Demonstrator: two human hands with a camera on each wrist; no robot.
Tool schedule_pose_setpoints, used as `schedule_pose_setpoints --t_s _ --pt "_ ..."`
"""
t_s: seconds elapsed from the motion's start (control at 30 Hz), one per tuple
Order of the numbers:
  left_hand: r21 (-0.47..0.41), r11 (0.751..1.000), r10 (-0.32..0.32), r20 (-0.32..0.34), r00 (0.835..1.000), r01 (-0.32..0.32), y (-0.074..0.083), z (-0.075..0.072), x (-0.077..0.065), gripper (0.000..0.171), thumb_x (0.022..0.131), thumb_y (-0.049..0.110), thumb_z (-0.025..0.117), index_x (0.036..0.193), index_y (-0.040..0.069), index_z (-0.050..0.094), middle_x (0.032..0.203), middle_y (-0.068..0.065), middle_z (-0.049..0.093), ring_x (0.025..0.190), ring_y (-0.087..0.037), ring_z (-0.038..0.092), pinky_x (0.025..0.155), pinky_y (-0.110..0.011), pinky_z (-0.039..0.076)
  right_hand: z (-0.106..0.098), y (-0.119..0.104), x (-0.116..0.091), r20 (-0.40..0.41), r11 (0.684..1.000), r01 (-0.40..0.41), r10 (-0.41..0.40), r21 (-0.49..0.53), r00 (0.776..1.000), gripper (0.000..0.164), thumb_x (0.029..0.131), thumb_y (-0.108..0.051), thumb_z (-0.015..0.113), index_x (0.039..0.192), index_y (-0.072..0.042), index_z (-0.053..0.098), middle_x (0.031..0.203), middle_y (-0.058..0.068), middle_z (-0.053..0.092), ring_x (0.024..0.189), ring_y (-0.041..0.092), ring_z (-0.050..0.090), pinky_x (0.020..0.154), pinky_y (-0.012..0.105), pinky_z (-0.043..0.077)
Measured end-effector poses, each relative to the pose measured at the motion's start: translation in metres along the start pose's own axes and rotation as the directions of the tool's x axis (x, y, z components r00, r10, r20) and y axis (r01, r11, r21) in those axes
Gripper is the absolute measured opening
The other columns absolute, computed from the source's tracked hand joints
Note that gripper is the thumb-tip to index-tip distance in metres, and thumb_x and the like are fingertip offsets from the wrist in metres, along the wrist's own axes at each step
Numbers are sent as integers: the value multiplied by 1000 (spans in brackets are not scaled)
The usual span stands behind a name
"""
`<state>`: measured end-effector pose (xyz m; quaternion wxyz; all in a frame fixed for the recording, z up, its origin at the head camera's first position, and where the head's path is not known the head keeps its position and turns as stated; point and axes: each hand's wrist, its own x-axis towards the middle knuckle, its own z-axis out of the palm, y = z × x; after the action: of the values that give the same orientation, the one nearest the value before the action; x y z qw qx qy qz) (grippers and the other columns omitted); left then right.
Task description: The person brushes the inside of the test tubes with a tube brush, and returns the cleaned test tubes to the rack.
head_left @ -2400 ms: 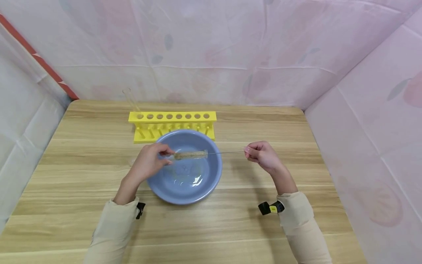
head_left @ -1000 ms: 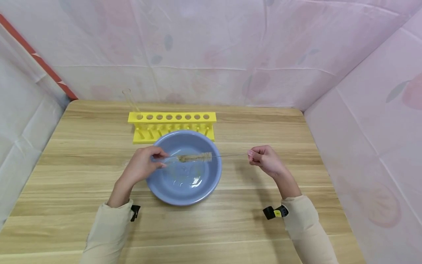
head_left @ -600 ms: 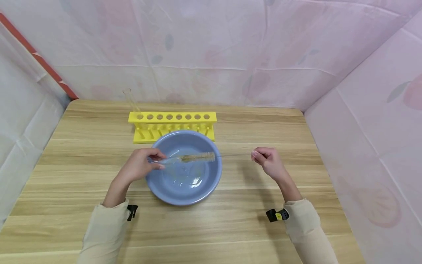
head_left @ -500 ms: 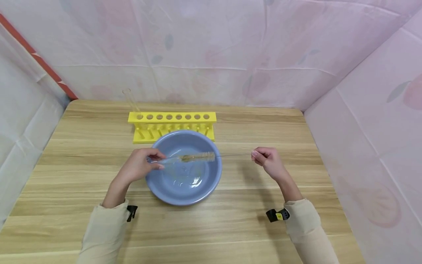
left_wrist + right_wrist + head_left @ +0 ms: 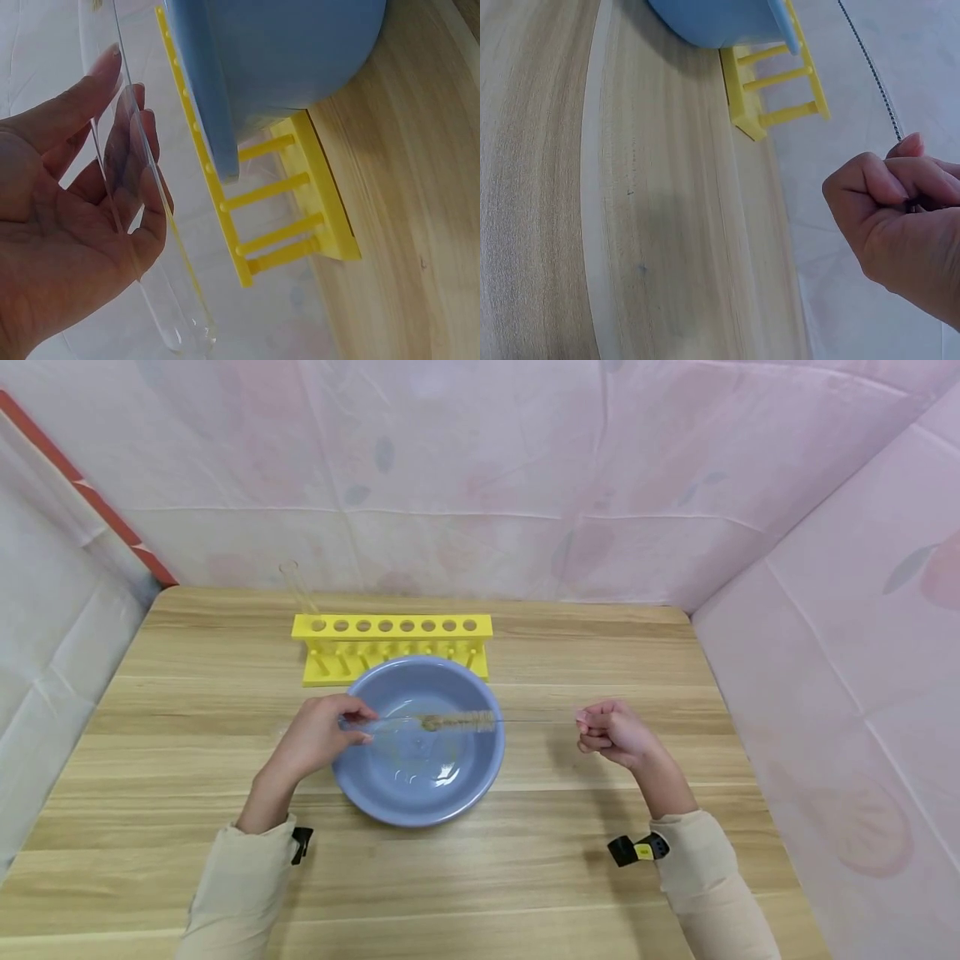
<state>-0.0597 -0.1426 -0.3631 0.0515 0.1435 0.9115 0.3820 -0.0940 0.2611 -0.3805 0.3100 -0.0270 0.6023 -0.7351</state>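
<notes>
Over the blue basin (image 5: 416, 814), my left hand (image 5: 318, 735) holds a clear glass test tube (image 5: 169, 300) almost level, thumb on one side and fingers on the other. Its rounded end extends past the palm in the left wrist view. My right hand (image 5: 618, 732), to the right of the basin, pinches the thin twisted-wire handle (image 5: 874, 67) of a test tube brush (image 5: 472, 721). The brush's tan bristles point left along the tube; the tip lies inside it, while the wider rear part appears outside the mouth. The tube's mouth is hard to make out.
Behind the basin stands a yellow test tube rack (image 5: 392, 627) with a row of holes and pegs. Another clear test tube (image 5: 298, 589) leans in its leftmost hole. Shallow water shows in the basin. Patterned cloth walls (image 5: 480, 485) border the wooden table (image 5: 525, 877).
My right hand has moved right, drawing the brush rightward partway out of the tube. My left hand has shifted slightly left with the tube. Basin and rack stay put.
</notes>
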Motion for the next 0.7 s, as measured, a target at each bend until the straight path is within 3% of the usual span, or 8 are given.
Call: schedule_pose_setpoints --t_s 0.23,0.37,0.5,0.7 --pt "-18 1000 -7 21 1000 7 -1 -1 0 20 68 -2 76 87 1 69 85 -10 67 81 -24 61 73 -40 49 -3 1 -3 -29 993 71 -74 -98 997 40 94 7 35 62 -5 55 51 -5 35 43 10 21 53 22 35" --pt "-44 999 -8 25 1000 9 -3 -2 0 20 68 -1 77 86 2 70 82 -8 66 79 -24 60 71 -38 49 0 3 -4 -84 970 124 -145 -211 986 30 94 4 42 66 8 52 58 -2 44 49 5 36 52 18 41" --pt "-74 997 -13 37 999 16 -5 -5 -1 20 68 -2 76 87 1 70 83 -9 66 79 -25 60 71 -38 49 1 4 -4 -124 910 176 -238 -375 963 28 94 1 45 72 19 47 63 -1 49 53 3 40 50 15 41" --pt "-98 994 -31 67 997 38 -7 -8 -3 19 70 -2 75 88 0 69 84 -10 66 80 -26 60 71 -38 49 -1 7 -5 -145 803 261 -392 -536 908 24 92 2 49 71 13 52 61 0 48 52 4 38 45 19 35"
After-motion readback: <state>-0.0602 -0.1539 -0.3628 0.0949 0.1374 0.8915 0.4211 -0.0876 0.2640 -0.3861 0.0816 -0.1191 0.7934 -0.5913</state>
